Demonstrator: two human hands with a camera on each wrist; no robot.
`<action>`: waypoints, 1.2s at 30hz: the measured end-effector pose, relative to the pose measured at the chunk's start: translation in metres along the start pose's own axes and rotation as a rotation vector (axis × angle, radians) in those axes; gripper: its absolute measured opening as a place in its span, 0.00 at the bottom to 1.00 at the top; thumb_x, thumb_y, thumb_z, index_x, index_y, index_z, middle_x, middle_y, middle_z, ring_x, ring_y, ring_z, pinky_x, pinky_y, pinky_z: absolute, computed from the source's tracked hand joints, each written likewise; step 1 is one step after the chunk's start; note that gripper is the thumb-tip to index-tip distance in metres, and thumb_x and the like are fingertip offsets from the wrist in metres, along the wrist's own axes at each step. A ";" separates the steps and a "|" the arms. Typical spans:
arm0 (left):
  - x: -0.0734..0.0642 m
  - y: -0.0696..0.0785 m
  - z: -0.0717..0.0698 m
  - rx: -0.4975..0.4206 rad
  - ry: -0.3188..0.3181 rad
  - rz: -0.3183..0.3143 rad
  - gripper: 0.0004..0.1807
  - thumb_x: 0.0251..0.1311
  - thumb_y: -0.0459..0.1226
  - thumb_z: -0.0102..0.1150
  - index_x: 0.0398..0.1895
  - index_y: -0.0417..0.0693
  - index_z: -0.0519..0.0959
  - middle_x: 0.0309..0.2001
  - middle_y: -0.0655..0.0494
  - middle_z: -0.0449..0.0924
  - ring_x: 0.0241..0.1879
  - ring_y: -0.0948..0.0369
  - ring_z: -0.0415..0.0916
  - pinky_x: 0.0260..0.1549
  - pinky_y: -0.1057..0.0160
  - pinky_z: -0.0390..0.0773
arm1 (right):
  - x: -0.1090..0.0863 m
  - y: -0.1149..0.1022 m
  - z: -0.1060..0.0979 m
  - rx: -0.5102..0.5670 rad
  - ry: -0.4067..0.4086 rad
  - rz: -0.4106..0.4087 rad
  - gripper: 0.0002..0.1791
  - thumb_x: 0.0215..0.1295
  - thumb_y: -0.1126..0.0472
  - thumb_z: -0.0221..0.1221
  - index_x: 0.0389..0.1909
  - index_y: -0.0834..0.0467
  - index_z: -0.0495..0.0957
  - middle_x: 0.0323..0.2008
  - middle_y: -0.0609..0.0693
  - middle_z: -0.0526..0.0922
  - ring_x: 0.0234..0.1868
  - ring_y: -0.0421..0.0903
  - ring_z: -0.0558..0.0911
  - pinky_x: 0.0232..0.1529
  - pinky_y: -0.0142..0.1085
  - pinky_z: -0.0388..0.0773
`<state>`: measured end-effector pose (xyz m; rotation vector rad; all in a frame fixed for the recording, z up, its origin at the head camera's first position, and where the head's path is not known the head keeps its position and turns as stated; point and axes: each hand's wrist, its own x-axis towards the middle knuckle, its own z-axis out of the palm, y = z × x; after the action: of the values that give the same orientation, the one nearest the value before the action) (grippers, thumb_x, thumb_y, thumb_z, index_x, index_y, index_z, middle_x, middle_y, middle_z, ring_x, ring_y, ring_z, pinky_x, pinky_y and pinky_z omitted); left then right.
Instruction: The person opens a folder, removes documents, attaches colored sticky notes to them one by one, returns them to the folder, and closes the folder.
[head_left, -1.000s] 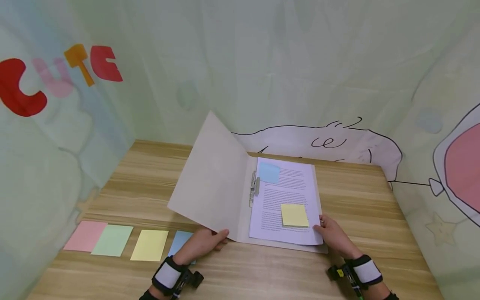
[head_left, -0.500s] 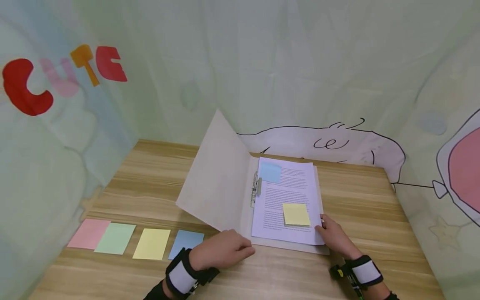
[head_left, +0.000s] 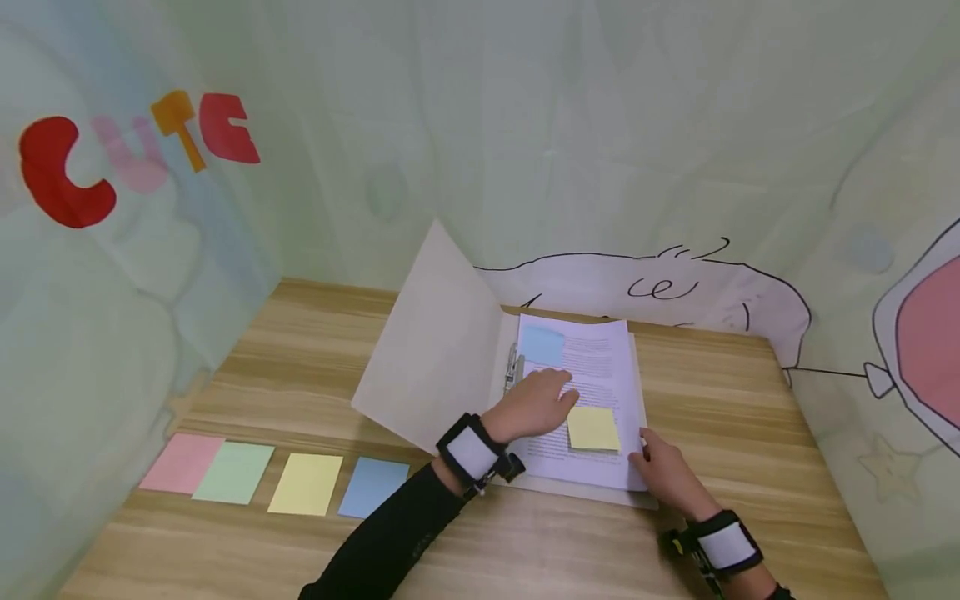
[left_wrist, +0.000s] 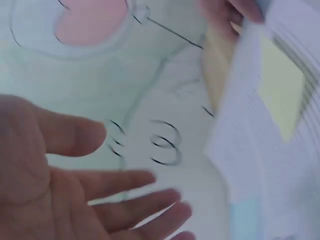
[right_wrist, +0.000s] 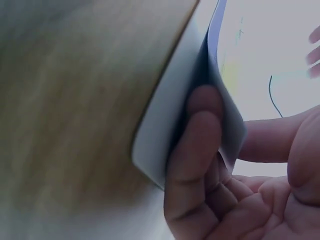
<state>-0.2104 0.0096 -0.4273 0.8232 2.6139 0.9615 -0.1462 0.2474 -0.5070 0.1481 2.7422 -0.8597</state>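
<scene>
An off-white folder (head_left: 435, 350) stands spread on the table, its left cover tilted up. Printed sheets (head_left: 540, 462) lie in its right side beside a metal clip (head_left: 512, 368). A blue sticky note (head_left: 543, 343) is near their top left, and a yellow sticky note pad (head_left: 593, 429) lower right. My left hand (head_left: 531, 406) hovers over the sheets between the notes; its fingers are extended and hold nothing in the left wrist view. My right hand (head_left: 669, 473) pinches the sheets' right edge, thumb above and fingers (right_wrist: 192, 150) beneath, between sheets and back cover.
Pink (head_left: 182, 463), green (head_left: 234, 473), yellow (head_left: 305, 484) and blue (head_left: 373, 487) paper squares lie in a row at the front left of the wooden table (head_left: 720, 400). A printed cloth backdrop (head_left: 480, 150) borders the table behind and at the sides.
My left hand has let go of the folder's left cover and moved right and up over the sheets. The cover stays raised by itself. My right hand keeps its place at the edge.
</scene>
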 end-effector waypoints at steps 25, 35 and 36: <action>0.062 -0.116 -0.002 -0.669 0.206 -0.426 0.26 0.66 0.38 0.43 0.64 0.31 0.64 0.59 0.42 0.67 0.53 0.52 0.65 0.55 0.57 0.65 | 0.003 -0.004 0.000 -0.092 -0.019 -0.009 0.31 0.61 0.65 0.60 0.60 0.75 0.60 0.32 0.60 0.79 0.29 0.48 0.74 0.25 0.37 0.72; 0.052 -0.113 -0.005 -0.695 0.216 -0.378 0.18 0.69 0.39 0.47 0.56 0.37 0.75 0.43 0.48 0.76 0.40 0.57 0.70 0.36 0.66 0.70 | 0.003 -0.006 0.000 -0.146 -0.060 0.038 0.34 0.62 0.63 0.60 0.63 0.75 0.57 0.45 0.70 0.77 0.33 0.50 0.75 0.30 0.39 0.73; 0.051 -0.112 -0.005 -0.663 0.213 -0.363 0.18 0.69 0.40 0.48 0.55 0.38 0.76 0.43 0.49 0.76 0.40 0.57 0.70 0.38 0.64 0.70 | 0.003 -0.006 -0.001 -0.151 -0.066 0.045 0.35 0.63 0.62 0.60 0.64 0.74 0.57 0.47 0.71 0.76 0.34 0.50 0.75 0.30 0.39 0.73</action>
<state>-0.3016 -0.0334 -0.4981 0.0838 2.2262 1.7103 -0.1507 0.2431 -0.5041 0.1482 2.7181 -0.6319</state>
